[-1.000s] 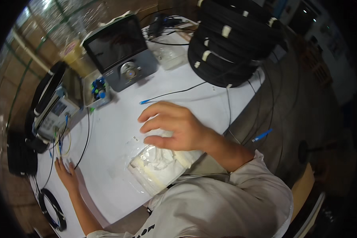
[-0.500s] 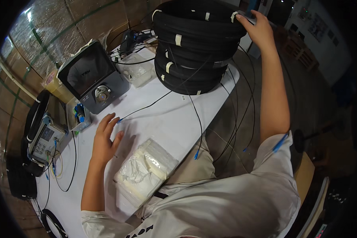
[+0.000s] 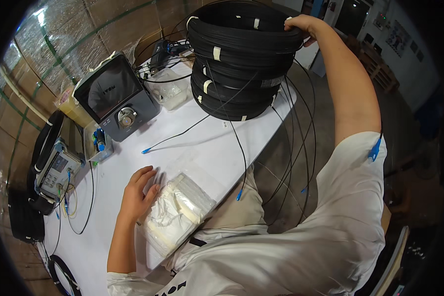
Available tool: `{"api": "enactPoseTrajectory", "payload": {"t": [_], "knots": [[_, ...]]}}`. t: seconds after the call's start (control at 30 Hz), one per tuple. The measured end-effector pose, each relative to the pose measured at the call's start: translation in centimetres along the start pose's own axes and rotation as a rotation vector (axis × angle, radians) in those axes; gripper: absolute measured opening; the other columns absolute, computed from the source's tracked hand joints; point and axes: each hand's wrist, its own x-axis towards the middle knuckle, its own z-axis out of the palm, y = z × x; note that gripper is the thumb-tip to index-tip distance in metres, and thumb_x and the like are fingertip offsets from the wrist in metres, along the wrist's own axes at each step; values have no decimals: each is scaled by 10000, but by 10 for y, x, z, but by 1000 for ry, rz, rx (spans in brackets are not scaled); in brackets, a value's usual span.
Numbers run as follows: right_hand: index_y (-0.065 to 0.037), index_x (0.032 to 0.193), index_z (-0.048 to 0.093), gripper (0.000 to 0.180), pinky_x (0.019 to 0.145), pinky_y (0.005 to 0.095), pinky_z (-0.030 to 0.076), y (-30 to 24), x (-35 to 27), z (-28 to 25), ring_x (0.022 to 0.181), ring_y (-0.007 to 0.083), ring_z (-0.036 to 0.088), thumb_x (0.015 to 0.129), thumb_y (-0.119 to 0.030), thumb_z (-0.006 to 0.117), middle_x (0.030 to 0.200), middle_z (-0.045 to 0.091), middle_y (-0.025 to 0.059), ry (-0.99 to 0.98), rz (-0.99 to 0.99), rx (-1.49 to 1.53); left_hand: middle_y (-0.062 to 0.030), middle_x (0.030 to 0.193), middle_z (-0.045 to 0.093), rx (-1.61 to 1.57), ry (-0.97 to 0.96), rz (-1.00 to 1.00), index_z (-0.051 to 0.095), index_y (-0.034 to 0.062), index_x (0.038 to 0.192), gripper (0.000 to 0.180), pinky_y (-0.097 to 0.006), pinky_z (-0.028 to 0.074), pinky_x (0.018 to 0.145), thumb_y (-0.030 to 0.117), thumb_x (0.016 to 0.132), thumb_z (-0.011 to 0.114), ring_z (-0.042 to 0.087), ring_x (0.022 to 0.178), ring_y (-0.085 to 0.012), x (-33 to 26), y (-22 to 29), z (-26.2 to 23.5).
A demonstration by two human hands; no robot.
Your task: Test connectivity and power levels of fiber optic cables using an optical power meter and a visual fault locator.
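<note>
White tabletop (image 3: 202,148) runs from lower left to upper right, with wrapped cardboard stacks behind it. At the far left stand a small meter with a screen (image 3: 54,170) and a grey box-shaped machine with a dark lid (image 3: 116,101). Your left hand (image 3: 138,192) lies flat, fingers spread, on the near edge of a clear bag of white parts (image 3: 177,212); it presses rather than grips. Keep that pressure so the bag does not slide. A thin black cable with a blue connector (image 3: 144,151) crosses the table towards the stack of black cable coils (image 3: 241,64) at upper right. Your right hand (image 3: 301,24) reaches over the top coil's far rim; it appears to curl around the rim, though the fingers are hidden. Lift one coil only, and keep loose strands clear of the table edge.
</note>
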Motion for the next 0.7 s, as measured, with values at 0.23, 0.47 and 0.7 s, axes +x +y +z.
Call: {"api": "enactPoseTrajectory", "payload": {"t": [0.23, 0.47, 0.7], "knots": [[-34, 921, 724, 232, 707, 379, 578, 6, 7, -21, 754, 203, 714, 752, -184, 775, 841, 695, 69, 138, -301, 607, -155, 1358, 642, -45, 61, -87, 687, 31, 1239, 364, -412, 493, 1048, 178, 910, 734, 611, 1253, -353, -31, -15, -14], [120, 1237, 562, 487, 766, 278, 640, -8, -41, -8, 762, 177, 726, 949, -227, 745, 972, 720, 109, -346, -505, 1238, -161, 1320, 662, -99, 140, -96, 687, 9, 1224, 349, -402, 508, 1010, 172, 918, 723, 632, 1218, -352, -54, -21, -25], [94, 1188, 626, 318, 871, 308, 605, -95, -154, 96, 888, 215, 721, 920, -70, 673, 1013, 715, 146, -334, -831, 1321, -159, 1300, 671, -122, 184, 89, 672, 12, 1238, 363, -392, 524, 982, 186, 926, 736, 649, 1187, -332, -47, 15, -46]]}}
